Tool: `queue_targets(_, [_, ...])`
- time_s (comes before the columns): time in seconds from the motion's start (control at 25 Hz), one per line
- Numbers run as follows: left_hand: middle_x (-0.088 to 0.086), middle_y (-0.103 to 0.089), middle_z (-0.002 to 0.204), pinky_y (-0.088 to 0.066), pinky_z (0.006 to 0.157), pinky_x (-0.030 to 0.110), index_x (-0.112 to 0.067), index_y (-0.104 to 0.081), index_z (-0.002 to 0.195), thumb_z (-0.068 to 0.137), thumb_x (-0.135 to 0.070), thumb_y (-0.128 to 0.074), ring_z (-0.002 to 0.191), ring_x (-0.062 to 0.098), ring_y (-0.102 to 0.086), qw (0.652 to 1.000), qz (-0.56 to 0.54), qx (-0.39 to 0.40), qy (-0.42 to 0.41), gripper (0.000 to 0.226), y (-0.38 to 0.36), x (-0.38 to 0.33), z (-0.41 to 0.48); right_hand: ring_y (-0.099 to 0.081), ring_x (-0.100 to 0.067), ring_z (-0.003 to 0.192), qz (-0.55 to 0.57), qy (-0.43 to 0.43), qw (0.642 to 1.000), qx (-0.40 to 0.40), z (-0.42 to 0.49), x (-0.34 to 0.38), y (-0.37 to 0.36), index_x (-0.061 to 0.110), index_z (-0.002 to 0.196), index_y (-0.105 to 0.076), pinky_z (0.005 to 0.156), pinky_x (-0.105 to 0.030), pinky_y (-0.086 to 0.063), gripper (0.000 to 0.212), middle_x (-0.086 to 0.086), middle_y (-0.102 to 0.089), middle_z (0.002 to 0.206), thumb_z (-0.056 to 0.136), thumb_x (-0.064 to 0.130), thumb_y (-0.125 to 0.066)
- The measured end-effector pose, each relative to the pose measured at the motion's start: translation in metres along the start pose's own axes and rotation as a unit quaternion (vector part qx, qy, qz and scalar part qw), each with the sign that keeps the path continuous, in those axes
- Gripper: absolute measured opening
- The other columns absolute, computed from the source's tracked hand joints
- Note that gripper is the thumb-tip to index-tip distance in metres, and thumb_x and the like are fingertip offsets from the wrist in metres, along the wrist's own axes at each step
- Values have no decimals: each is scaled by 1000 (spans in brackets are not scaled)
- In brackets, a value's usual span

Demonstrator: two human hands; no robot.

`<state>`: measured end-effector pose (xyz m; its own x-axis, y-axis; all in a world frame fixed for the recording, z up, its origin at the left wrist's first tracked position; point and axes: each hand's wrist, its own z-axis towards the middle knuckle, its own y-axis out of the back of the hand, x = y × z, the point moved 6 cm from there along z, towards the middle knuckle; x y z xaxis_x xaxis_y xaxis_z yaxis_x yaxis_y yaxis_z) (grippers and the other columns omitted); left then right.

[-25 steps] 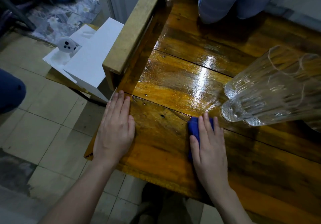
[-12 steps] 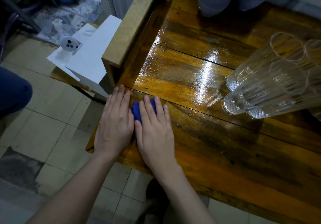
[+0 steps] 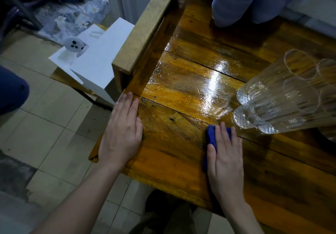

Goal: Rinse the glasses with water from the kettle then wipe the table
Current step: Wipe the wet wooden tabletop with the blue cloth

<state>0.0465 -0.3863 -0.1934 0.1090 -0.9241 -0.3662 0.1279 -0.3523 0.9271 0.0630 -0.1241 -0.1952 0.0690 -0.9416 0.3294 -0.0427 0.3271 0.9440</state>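
My left hand lies flat, fingers straight, on the left edge of the table. My right hand presses the blue cloth flat on the wood, fingertips just beside the glasses. Risk: a wipe pushed toward them could knock them over on the wet, slick boards.

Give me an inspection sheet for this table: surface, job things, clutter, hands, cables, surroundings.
Surface: varnished brown wooden table, wet sheen on the middle planks.
Job's things: clear ribbed glasses grouped at right; blue cloth under the right hand; kettle not in view.
Clutter: nothing seen.
Hands: left hand flat at the table's left edge, holding nothing; right hand presses the cloth, fingers straight.
Cables: nothing seen.
Surroundings: white box beside the table at left; beige tiled floor; someone's blue-trousered knees at far side.
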Motion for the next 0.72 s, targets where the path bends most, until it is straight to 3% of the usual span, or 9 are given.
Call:
queue_targets(0.16, [12,-29,155,-18,120,39,-6,-34,146,97,-23,-31,146,22,-23,1000,5,-9,-2,52,-2,2,0,-16,-27,150,-16,-25,999,-28,38,52,-13,10,150,-32,122,-48,-11,53,-7,-30,158,103,33,-27])
queue_targets(0.4, [16,-28,155,-21,119,42,-3,-33,146,96,-26,-26,146,25,-22,999,23,10,-20,56,-2,2,-1,-23,-27,148,10,151,988,8,31,154,-46,10,147,-42,121,-47,-19,52,-8,-38,155,99,32,-34])
queue_targets(0.6, [11,-26,157,-20,119,42,-8,-31,147,98,-22,-28,147,22,-19,1000,11,9,-12,51,-1,2,-2,-20,-25,149,-15,240,969,56,6,125,-37,14,148,-39,121,-45,-19,55,-5,-34,157,97,34,-41])
queue_targets(0.72, [9,-27,157,-19,120,42,-9,-32,147,99,-22,-29,147,21,-19,1000,-3,8,-8,50,0,0,-1,-21,-24,149,-26,198,978,64,-27,59,-18,15,149,-38,119,-45,-18,57,-3,-32,158,95,34,-41])
